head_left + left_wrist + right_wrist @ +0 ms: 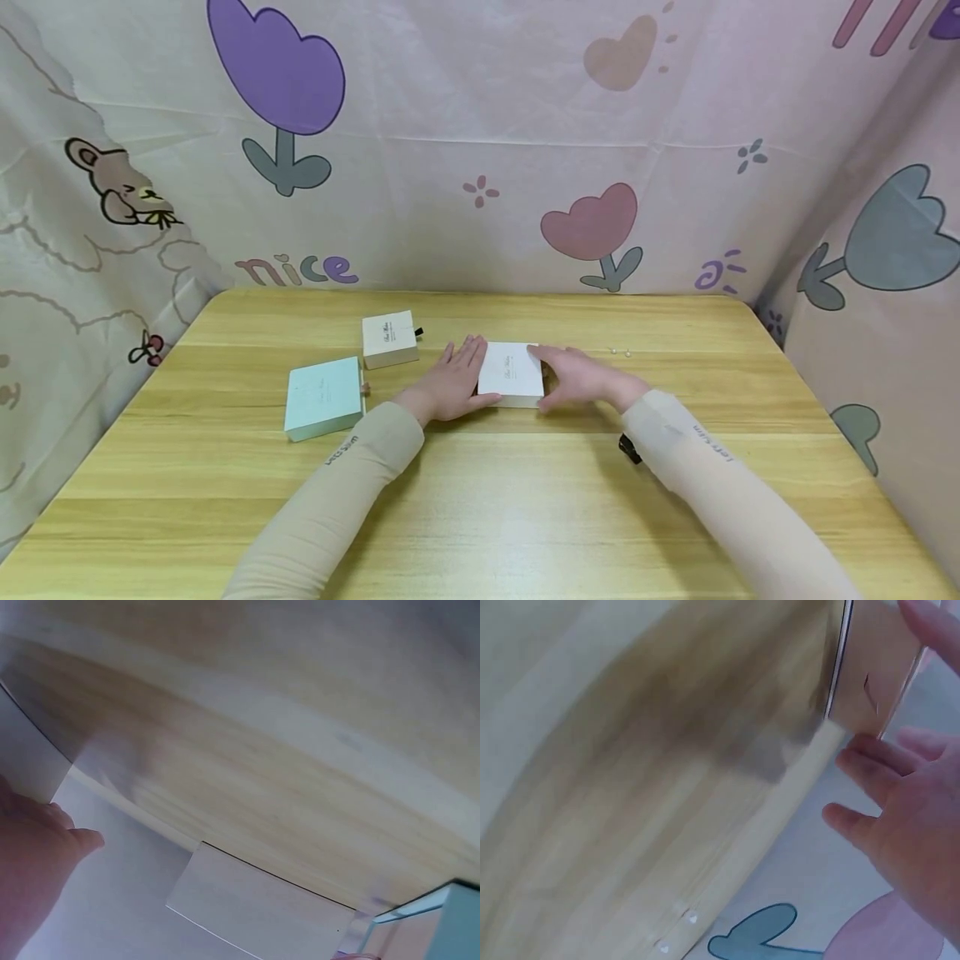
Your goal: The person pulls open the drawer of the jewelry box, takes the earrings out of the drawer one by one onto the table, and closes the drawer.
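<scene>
A white box [512, 369] with faint lettering on its lid lies flat between both hands. My left hand [450, 392] rests against its left side, fingers straight and thumb by the near corner. At the right end, my right hand [581, 379] grips the box, thumb at the near corner and fingers at the far one. The right wrist view shows the tan end face [874, 671] of that box with a small dark ribbon pull. Left of the left hand are a light blue box [322, 396] and a cream box [388, 336] with a black tab.
Two tiny shiny pieces [620, 352] lie on the wooden table [517, 500] right of the white box, beyond the right hand. A printed curtain [450, 100] hangs at the back and sides. A black clip-like piece [630, 448] shows under the right cuff.
</scene>
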Demonstrator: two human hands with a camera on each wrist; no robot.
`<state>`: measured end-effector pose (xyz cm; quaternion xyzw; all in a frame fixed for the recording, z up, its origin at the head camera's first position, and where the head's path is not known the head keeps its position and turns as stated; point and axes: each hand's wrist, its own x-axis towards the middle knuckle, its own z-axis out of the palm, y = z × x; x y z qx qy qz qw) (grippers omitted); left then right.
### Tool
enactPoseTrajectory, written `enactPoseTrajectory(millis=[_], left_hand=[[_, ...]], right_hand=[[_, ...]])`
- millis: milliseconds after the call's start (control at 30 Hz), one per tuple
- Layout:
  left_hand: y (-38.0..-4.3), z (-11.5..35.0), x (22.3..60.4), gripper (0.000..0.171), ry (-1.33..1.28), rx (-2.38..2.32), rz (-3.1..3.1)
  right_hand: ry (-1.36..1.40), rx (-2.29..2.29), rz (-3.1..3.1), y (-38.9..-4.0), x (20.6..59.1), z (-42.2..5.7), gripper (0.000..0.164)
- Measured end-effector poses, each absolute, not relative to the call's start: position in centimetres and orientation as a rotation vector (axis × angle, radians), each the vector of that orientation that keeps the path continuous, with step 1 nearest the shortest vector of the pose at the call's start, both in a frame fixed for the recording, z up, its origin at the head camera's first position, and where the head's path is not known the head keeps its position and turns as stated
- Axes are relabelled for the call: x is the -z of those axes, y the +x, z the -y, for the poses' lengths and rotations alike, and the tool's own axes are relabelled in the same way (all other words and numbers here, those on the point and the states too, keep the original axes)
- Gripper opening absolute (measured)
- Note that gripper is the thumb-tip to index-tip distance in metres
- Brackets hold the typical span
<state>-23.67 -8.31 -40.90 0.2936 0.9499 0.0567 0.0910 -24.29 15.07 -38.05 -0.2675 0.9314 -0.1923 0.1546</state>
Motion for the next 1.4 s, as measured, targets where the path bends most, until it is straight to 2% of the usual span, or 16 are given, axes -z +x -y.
enactPoseTrajectory(millis=[133, 433, 1033, 1400], left_hand=[[-23.8, 8.2, 41.1, 0.092, 0.868, -0.159, -2.821], [-23.8, 7.1, 41.2, 0.088, 0.830, -0.143, -2.831], [-26.0, 2.3, 40.6, 0.080, 0.682, -0.064, -2.896], [-26.7, 1.0, 40.4, 0.074, 0.618, -0.001, -2.972]], right_hand=[[-0.767, 0.416, -2.716, -23.7, 38.0, -14.7, 0.089], [-0.676, 0.293, -2.779, -23.5, 38.2, -14.8, 0.089], [-0.584, 0.231, -2.868, -25.2, 38.3, -17.4, 0.073], [-0.530, 0.233, -2.897, -26.0, 38.5, -17.8, 0.070]])
